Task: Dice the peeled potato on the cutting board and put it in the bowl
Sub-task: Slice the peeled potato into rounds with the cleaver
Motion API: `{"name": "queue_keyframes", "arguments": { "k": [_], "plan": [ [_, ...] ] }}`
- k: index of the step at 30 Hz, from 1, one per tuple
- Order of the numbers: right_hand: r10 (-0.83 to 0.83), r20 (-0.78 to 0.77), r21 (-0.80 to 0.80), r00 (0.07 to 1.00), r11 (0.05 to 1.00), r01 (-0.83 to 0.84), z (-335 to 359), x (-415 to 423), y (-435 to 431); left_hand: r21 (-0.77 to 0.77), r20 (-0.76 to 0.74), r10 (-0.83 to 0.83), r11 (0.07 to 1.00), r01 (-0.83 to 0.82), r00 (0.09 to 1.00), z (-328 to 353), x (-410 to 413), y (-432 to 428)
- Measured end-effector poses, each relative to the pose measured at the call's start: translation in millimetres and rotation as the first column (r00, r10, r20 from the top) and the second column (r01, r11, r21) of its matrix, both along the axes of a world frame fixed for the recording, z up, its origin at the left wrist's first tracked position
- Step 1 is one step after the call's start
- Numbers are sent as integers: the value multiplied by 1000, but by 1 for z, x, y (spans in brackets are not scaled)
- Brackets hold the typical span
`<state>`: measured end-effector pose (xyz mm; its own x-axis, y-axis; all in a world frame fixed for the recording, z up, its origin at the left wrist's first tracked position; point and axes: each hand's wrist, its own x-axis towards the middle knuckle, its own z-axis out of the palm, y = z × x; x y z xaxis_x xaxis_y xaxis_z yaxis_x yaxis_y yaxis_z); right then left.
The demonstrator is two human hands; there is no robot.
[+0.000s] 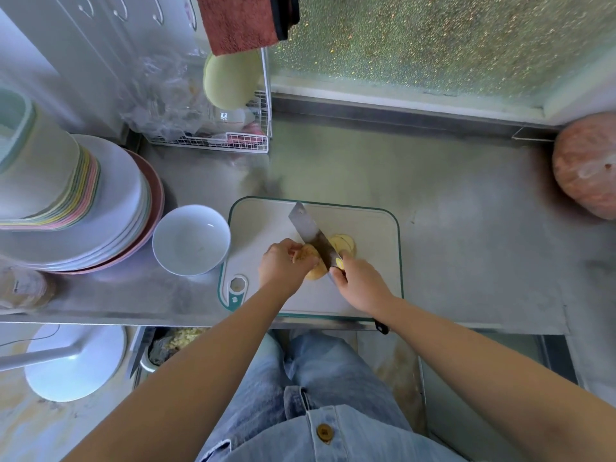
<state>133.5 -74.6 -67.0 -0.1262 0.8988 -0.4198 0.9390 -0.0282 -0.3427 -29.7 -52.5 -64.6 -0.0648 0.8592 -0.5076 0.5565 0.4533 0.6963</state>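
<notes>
One peeled potato (316, 271) lies near the middle of the cutting board (370, 221), slightly toward the near-left, and is partly sliced. Cut slices (344, 243) lie flat just right of it, on the other side of the blade. We judge nothing is diced yet, and the bowl (186, 248) is bare inside.

Left hand (283, 265) grip: fingers curled over the uncut part from the left, pinning it to the board. Right hand (358, 285) grip: closed round the handle of the knife (308, 228), with the handle mostly hidden in the fist.

The blade runs diagonally, tip away and left, heel near and right. Its edge is down on the potato, between the left fingertips and the slices.

Key relation: the uncut potato sits left of the blade, under the left grip. Its long axis seems to run across the blade, but the hand covers most of it, so we can't be sure. We'd expect the next cuts to walk leftward toward the fingers, so knuckle clearance is the risk.

The bowl stands on the desk (466, 245) just beside the board's left edge, so the left hand is nearer for the transfer. Further left are stacked plates (110, 208), and behind them a dish rack (213, 139).
</notes>
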Motion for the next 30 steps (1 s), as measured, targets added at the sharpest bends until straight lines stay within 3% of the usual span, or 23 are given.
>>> {"name": "queue_keyframes", "arguments": {
  "k": [13,24,30],
  "plan": [
    [50,52,-9,997,999,-50,3,-9,-5,41,-303,-219,969,243,927,3,15,-10],
    [17,38,32,999,999,-19,4,-7,-7,182,-381,-235,929,322,894,6,-2,-15],
    [124,130,110,984,984,-138,8,-11,-14,126,-386,-249,939,319,888,5,-6,-15]
  ]
}}
